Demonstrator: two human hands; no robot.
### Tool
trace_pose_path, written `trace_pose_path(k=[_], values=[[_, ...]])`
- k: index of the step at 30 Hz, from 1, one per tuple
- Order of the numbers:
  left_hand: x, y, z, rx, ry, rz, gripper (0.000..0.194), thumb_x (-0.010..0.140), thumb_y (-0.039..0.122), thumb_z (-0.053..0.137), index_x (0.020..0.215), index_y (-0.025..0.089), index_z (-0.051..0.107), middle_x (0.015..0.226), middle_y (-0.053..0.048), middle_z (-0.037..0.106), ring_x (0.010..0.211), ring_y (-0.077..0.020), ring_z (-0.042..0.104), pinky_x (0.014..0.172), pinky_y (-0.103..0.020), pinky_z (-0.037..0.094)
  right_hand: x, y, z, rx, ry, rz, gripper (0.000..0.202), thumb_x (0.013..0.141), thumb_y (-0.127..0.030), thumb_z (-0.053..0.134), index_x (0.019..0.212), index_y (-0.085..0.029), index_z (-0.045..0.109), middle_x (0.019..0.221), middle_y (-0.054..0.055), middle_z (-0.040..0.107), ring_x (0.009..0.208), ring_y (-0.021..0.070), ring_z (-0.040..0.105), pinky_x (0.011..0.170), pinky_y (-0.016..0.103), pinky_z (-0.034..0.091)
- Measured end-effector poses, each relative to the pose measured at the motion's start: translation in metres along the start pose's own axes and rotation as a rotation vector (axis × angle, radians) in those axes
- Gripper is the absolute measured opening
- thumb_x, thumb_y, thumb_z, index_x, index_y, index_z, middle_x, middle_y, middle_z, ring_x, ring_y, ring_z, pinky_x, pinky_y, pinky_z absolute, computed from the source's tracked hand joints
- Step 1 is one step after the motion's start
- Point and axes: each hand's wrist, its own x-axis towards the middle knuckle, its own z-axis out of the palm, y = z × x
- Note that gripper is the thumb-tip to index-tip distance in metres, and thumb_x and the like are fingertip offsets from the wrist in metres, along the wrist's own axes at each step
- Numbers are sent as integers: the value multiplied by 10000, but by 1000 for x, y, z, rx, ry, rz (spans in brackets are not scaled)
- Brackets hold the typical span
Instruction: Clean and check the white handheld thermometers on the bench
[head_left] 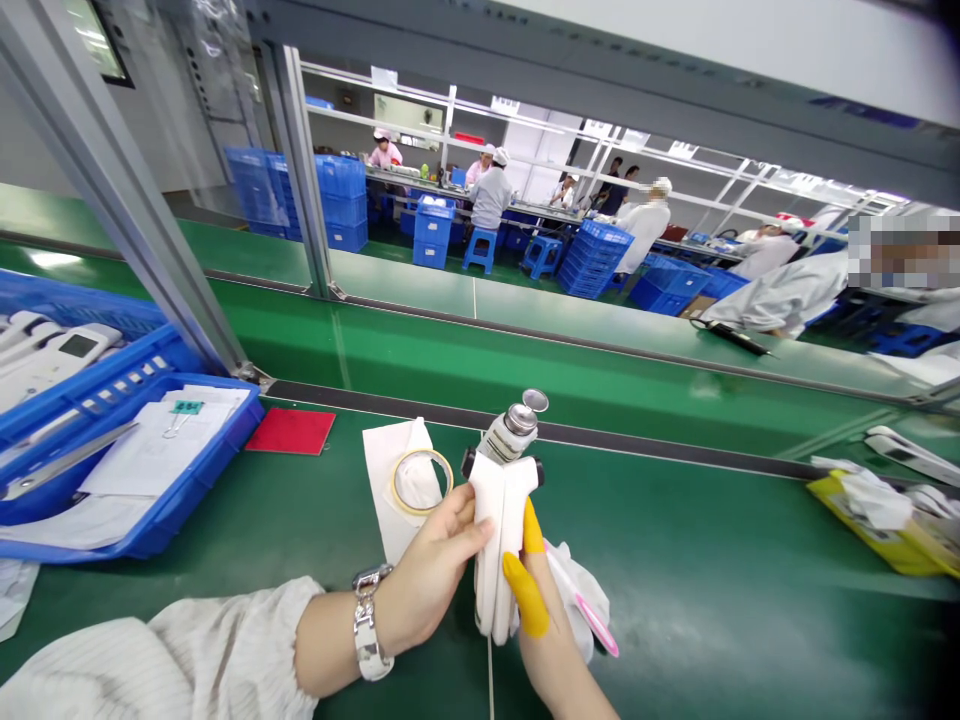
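Two white handheld devices (499, 545) stand side by side, upright, between my hands, with black round parts at their top ends. My left hand (431, 570), with a watch on its wrist, is closed on them from the left, thumb across the front. My right hand (536, 600), with yellow covers on thumb and a finger, grips them from the right. Just behind is a small bottle (510, 433) with its metal lid flipped up. A roll of tape (405, 480) lies on white paper (382, 520) to the left. A white cloth (589, 590) with a pink-edged item rests beside my right hand.
Blue baskets (150, 540) with papers and white devices stand at the left, near a red card (291, 431). A yellow tray (870, 520) with white items is at the right. A metal post (300, 170) rises beyond the bench (697, 560). Several people work farther back.
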Motion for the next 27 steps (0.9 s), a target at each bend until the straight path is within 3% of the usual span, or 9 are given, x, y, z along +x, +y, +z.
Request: trace_pose_path(k=[6,12,18,20,22,24,27], values=[[1,1,-2,45,-33,22,399,824,245,592,1212,184,519,1296,-106,527,1216,-272,455,1021,-387,350,-12,-32,16,15,14,-58,563,845,-448,569,1355,-272,408,1280,64,536,1228,276,429,1038,419,326],[5,1,-6,72,-49,32,432,793,258,638,1202,178,527,1262,-116,551,1186,-275,483,1007,-388,368,-12,-38,19,45,21,-34,581,822,-461,597,1342,-264,427,1287,70,533,1224,279,437,1036,423,335],[1,-12,-11,158,-106,46,487,809,318,614,1265,207,483,1314,-106,502,1216,-274,449,1021,-385,357,-14,-39,20,-48,26,-39,714,782,-456,650,1384,-228,340,1293,90,512,1216,277,446,993,393,397],[-6,-18,-11,163,-173,26,496,848,384,540,1303,221,433,1347,-100,463,1240,-262,421,1042,-383,336,-15,-35,18,-89,61,-88,685,808,-463,611,1384,-220,330,1294,93,503,1220,275,439,991,384,400],[-11,-23,-11,149,-302,-12,611,815,404,583,1349,226,345,1367,-116,423,1239,-273,416,1043,-407,335,-16,-30,16,-130,77,-135,636,842,-458,560,1383,-227,318,1276,89,510,1195,270,461,960,375,428],[-14,-25,-11,143,-382,-47,775,727,327,707,1363,227,276,1352,-134,417,1209,-286,442,1017,-432,358,-15,-25,15,-174,55,-144,566,866,-452,516,1360,-235,345,1196,83,562,1108,267,527,885,365,478],[-15,-23,-12,150,-319,-114,804,649,156,758,1310,221,306,1281,-116,466,1169,-258,473,973,-398,393,-12,-23,11,-294,-44,-157,461,866,-452,507,1269,-234,457,1021,76,631,937,263,603,742,346,528]])
